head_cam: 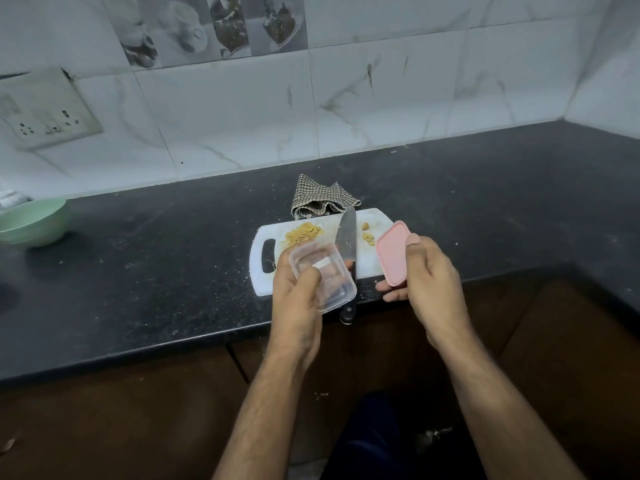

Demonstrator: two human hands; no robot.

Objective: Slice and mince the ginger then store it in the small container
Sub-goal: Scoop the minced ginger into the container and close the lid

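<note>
A pile of minced ginger lies on the far left part of the white cutting board. A few ginger scraps sit toward the board's right. A knife rests on the board, blade pointing away, its black handle over the counter edge. My left hand grips a small clear container above the board's near side; it looks empty. My right hand holds the pink lid, tilted, just right of the knife.
A checked cloth lies bunched behind the board. A green bowl stands at the far left of the black counter. A wall socket is on the tiled wall. The counter turns a corner at the right.
</note>
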